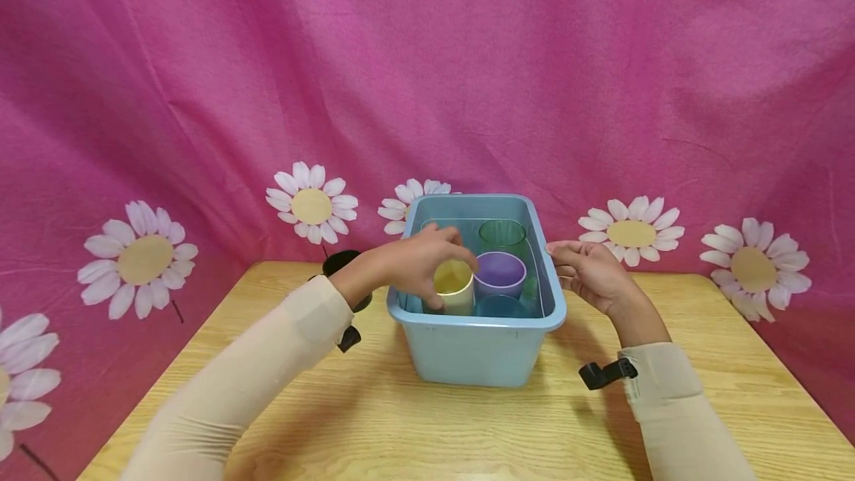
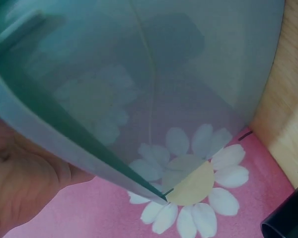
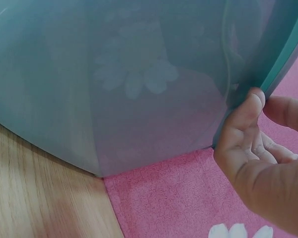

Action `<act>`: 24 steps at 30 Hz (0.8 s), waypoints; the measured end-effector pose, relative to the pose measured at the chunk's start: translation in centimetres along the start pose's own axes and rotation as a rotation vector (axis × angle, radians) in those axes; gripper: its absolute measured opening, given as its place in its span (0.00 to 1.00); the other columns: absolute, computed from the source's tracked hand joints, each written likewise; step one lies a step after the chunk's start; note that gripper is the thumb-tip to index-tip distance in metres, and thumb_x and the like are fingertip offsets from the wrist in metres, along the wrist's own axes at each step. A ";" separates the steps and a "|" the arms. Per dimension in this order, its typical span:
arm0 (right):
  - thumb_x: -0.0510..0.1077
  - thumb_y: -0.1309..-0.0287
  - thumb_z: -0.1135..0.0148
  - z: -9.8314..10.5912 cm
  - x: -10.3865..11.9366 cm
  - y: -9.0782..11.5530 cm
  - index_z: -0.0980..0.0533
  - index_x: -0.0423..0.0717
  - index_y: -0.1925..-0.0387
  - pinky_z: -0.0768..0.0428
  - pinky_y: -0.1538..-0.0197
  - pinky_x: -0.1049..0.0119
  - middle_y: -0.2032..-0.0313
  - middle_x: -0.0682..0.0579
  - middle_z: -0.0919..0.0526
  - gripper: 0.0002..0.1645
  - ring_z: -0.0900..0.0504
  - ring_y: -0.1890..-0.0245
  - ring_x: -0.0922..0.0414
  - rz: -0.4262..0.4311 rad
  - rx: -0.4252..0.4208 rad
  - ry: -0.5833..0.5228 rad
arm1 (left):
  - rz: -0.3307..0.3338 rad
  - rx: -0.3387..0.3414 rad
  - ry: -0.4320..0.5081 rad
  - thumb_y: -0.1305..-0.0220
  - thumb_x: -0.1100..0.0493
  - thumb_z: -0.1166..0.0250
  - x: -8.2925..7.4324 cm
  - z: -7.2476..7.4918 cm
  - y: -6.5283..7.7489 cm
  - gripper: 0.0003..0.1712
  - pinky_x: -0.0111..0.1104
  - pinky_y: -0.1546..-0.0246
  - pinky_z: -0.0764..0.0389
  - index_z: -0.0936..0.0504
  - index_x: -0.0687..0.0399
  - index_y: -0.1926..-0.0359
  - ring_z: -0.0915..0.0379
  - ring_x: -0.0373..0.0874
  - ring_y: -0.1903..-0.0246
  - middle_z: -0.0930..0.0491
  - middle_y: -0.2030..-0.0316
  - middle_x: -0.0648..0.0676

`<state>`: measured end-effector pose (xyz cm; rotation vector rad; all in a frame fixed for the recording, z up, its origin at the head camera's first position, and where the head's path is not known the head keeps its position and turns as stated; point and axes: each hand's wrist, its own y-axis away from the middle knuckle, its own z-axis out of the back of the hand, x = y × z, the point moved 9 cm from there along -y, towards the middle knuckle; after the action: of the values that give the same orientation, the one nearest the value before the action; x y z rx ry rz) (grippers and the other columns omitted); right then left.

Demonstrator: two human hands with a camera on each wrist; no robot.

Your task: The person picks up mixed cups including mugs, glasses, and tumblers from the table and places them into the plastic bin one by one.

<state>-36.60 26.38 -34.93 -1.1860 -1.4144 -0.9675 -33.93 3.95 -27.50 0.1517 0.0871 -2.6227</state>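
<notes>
A light blue plastic tub (image 1: pixel 477 351) stands on the table with several cups in it. My left hand (image 1: pixel 424 262) reaches over its left rim and grips a yellow cup (image 1: pixel 457 295), thumb on the near side and fingers across the top. Beside that cup sit a purple cup (image 1: pixel 501 277), a green see-through cup (image 1: pixel 502 232) behind and a blue cup (image 1: pixel 501 306) in front. My right hand (image 1: pixel 591 273) pinches the tub's right rim between thumb and fingers. In the left wrist view, the tub wall (image 2: pixel 203 64) hides the cups and part of the left hand (image 2: pixel 25 183).
A black cup-like thing (image 1: pixel 347 266) stands left of the tub, partly behind the left wrist. The wooden table (image 1: pixel 427 429) ends at a pink flowered cloth (image 1: pixel 508 95) hanging close behind the tub.
</notes>
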 end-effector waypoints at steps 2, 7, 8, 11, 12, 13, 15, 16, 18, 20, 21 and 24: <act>0.40 0.27 0.40 0.0 0.0 0.0 0.16 0.45 0.61 0.14 0.58 0.66 0.67 0.52 0.11 0.08 0.13 0.66 0.60 -0.001 -0.003 0.002 | 0.006 0.004 0.004 0.54 0.52 0.16 0.1 -0.2 0.0 0.38 0.38 0.51 0.31 0.17 0.39 0.39 0.38 0.47 0.47 0.27 0.45 0.52; 0.42 0.28 0.39 0.1 0.1 0.1 0.16 0.46 0.61 0.14 0.57 0.66 0.67 0.53 0.12 0.08 0.13 0.66 0.60 -0.010 -0.014 0.021 | 0.018 0.018 0.026 0.53 0.52 0.16 0.4 -0.7 -0.1 0.37 0.37 0.51 0.28 0.17 0.39 0.39 0.39 0.47 0.45 0.28 0.43 0.52; 0.42 0.28 0.39 0.1 0.1 0.1 0.16 0.46 0.61 0.14 0.57 0.66 0.66 0.53 0.12 0.08 0.13 0.66 0.60 -0.014 -0.016 0.025 | 0.019 0.022 0.029 0.52 0.51 0.16 0.5 -0.9 -0.2 0.37 0.37 0.51 0.28 0.17 0.39 0.39 0.39 0.47 0.45 0.28 0.43 0.52; 0.43 0.28 0.39 0.2 0.0 0.1 0.16 0.48 0.61 0.14 0.56 0.66 0.66 0.53 0.11 0.07 0.13 0.66 0.59 -0.018 -0.018 0.031 | 0.027 0.029 0.029 0.52 0.52 0.17 0.7 -1.3 -0.3 0.37 0.36 0.51 0.27 0.17 0.38 0.39 0.40 0.46 0.44 0.29 0.42 0.51; 0.43 0.28 0.39 0.2 0.0 0.1 0.16 0.48 0.61 0.14 0.57 0.66 0.66 0.54 0.11 0.07 0.13 0.66 0.60 -0.018 -0.019 0.031 | 0.028 0.032 0.026 0.52 0.52 0.17 0.7 -1.4 -0.4 0.37 0.36 0.51 0.27 0.17 0.37 0.39 0.40 0.46 0.44 0.29 0.42 0.51; 0.43 0.28 0.39 0.2 0.0 0.1 0.16 0.48 0.62 0.14 0.57 0.67 0.66 0.54 0.11 0.07 0.13 0.66 0.60 -0.017 -0.020 0.031 | 0.029 0.035 0.028 0.52 0.52 0.17 0.7 -1.5 -0.4 0.37 0.36 0.50 0.27 0.17 0.37 0.39 0.40 0.46 0.44 0.28 0.42 0.51; 0.42 0.28 0.39 0.2 0.0 0.1 0.16 0.48 0.62 0.14 0.57 0.67 0.66 0.54 0.11 0.08 0.13 0.66 0.60 -0.013 -0.019 0.030 | 0.035 0.041 0.027 0.52 0.53 0.17 0.7 -1.8 -0.4 0.36 0.36 0.50 0.27 0.17 0.37 0.39 0.40 0.46 0.43 0.28 0.42 0.51; 0.42 0.28 0.39 0.2 0.0 0.0 0.16 0.48 0.61 0.14 0.57 0.67 0.66 0.54 0.11 0.08 0.13 0.66 0.60 -0.011 -0.019 0.029 | 0.034 0.044 0.024 0.52 0.53 0.17 0.7 -1.9 -0.5 0.36 0.36 0.50 0.27 0.17 0.38 0.38 0.40 0.46 0.43 0.28 0.42 0.51; 0.42 0.28 0.39 0.2 0.0 0.0 0.16 0.48 0.61 0.14 0.57 0.67 0.66 0.54 0.11 0.07 0.13 0.66 0.60 -0.010 -0.020 0.033 | 0.034 0.051 0.021 0.51 0.54 0.17 0.7 -2.1 -0.5 0.36 0.36 0.50 0.27 0.17 0.38 0.39 0.39 0.46 0.43 0.28 0.42 0.51; 0.42 0.27 0.39 0.3 0.0 0.0 0.16 0.48 0.61 0.14 0.57 0.67 0.66 0.54 0.11 0.08 0.13 0.66 0.60 -0.010 -0.022 0.038 | 0.032 0.055 0.010 0.51 0.54 0.17 0.7 -2.3 -0.6 0.36 0.36 0.50 0.27 0.17 0.37 0.38 0.39 0.46 0.44 0.28 0.43 0.50; 0.42 0.27 0.39 0.3 0.0 0.0 0.16 0.49 0.61 0.14 0.57 0.67 0.66 0.54 0.11 0.08 0.13 0.66 0.60 -0.010 -0.023 0.038 | 0.031 0.057 0.008 0.52 0.55 0.17 0.7 -2.4 -0.7 0.36 0.36 0.50 0.27 0.17 0.38 0.39 0.39 0.46 0.44 0.28 0.43 0.50; 0.42 0.27 0.39 0.3 0.0 0.0 0.16 0.49 0.62 0.14 0.57 0.67 0.66 0.54 0.11 0.08 0.13 0.66 0.59 -0.009 -0.026 0.038 | 0.027 0.067 0.004 0.52 0.55 0.17 0.7 -2.6 -0.9 0.36 0.35 0.51 0.27 0.17 0.38 0.39 0.39 0.45 0.45 0.28 0.44 0.50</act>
<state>-36.67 26.66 -35.01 -1.1755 -1.3823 -1.0124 -34.76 4.59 -30.14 0.1802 -0.0011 -2.6001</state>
